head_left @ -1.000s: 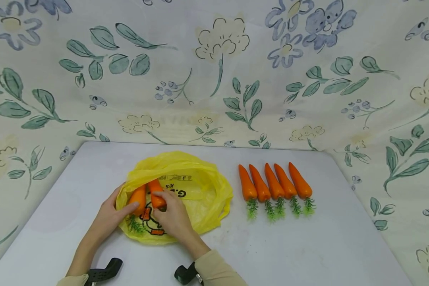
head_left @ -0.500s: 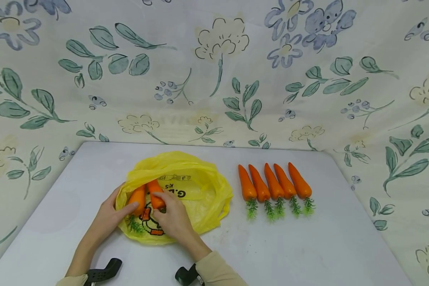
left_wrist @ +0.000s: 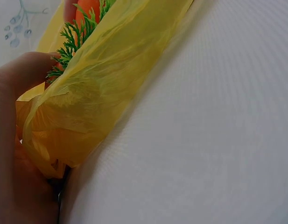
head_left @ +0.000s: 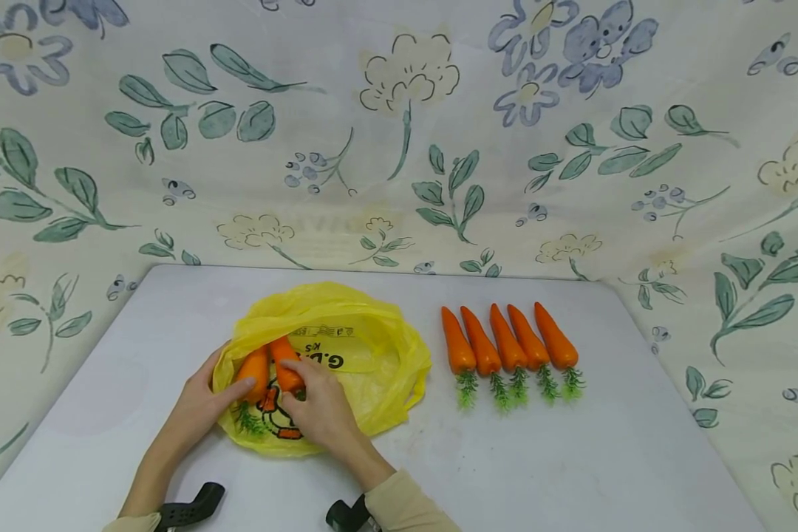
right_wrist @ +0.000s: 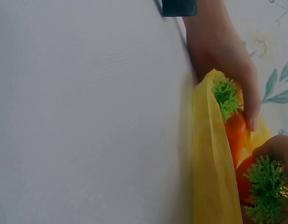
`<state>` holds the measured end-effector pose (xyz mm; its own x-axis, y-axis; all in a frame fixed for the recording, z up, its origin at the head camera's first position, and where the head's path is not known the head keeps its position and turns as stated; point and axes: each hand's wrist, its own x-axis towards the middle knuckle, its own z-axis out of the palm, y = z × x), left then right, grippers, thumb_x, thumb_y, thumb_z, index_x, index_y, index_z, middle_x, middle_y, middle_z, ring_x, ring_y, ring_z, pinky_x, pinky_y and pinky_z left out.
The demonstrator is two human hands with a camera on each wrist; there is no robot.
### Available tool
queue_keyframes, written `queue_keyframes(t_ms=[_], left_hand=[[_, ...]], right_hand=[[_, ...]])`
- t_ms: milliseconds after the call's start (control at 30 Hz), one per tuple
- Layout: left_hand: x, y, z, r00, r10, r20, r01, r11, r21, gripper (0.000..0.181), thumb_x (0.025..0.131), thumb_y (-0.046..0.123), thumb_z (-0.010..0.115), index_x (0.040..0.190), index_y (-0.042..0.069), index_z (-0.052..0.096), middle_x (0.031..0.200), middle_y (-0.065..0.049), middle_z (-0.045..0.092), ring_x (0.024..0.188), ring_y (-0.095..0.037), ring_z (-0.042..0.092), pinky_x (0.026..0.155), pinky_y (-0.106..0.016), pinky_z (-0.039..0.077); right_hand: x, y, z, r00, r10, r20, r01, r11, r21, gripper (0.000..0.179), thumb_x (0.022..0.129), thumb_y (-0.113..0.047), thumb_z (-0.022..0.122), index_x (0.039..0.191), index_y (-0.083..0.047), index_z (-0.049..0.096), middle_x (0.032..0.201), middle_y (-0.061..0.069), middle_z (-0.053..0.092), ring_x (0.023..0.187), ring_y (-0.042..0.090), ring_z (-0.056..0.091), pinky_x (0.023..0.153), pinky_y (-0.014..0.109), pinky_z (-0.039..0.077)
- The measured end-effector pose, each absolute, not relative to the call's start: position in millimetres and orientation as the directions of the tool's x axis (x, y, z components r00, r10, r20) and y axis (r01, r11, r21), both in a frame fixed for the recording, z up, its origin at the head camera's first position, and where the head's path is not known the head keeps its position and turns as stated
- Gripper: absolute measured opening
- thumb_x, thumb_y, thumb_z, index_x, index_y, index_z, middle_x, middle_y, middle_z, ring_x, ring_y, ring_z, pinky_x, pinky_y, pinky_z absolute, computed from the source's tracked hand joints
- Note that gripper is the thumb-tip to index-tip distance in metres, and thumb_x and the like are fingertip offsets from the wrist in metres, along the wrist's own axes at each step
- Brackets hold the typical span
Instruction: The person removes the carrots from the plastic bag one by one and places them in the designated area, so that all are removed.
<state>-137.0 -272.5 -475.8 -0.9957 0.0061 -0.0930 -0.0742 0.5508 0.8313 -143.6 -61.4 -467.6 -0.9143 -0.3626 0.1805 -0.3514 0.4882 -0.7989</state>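
A yellow plastic bag (head_left: 389,391) lies on the table with its mouth held wide. Two orange carrots with green tops are inside it. My left hand (head_left: 196,403) grips the bag's left side, fingers behind the plastic and thumb over the rim against the left carrot (head_left: 256,373). That carrot's green top (left_wrist: 69,51) shows beside the thumb in the left wrist view. With thumb and fingers, my right hand (head_left: 329,410) pinches the other carrot (head_left: 284,360) near its leafy end, just right of the first. Its leaves (right_wrist: 267,189) stick out near the fingers in the right wrist view.
Several more carrots (head_left: 505,338) lie side by side in a row right of the bag, tips away from me. Behind the white table (head_left: 539,473) hangs a flower-patterned cloth (head_left: 346,185). Both wrists carry black camera mounts (head_left: 193,506).
The head view has shifted slightly, moving the scene a little left in it. Both hands keep their holds, and the right hand's carrot stays close beside the left one.
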Motion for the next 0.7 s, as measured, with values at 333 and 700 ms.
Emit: queue_keyframes(t_ms=[333, 700], left_hand=[[-137, -273, -477, -0.996, 0.009, -0.087, -0.068, 0.55, 0.832, 0.086, 0.096, 0.044, 0.06, 0.16, 0.012, 0.012, 0.159, -0.028, 0.024, 0.142, -0.051, 0.025, 0.108, -0.073, 0.026], [-136, -272, -475, -0.997, 0.008, -0.082, -0.064, 0.546, 0.835, 0.086, 0.096, 0.044, 0.06, 0.16, 0.012, 0.012, 0.157, -0.028, 0.026, 0.14, -0.051, 0.028, 0.109, -0.072, 0.026]], right_hand=[[-140, -57, -465, -0.904, -0.367, 0.221, -0.384, 0.466, -0.797, 0.045, 0.092, -0.011, 0.063, 0.136, -0.015, 0.059, 0.137, 0.005, 0.059, 0.11, 0.008, 0.06, 0.087, 0.015, 0.051], [-138, -43, -463, -0.903, -0.382, 0.197, -0.372, 0.468, -0.801, 0.045, 0.09, -0.01, 0.066, 0.135, -0.016, 0.061, 0.131, 0.003, 0.063, 0.092, 0.003, 0.059, 0.074, 0.011, 0.05]])
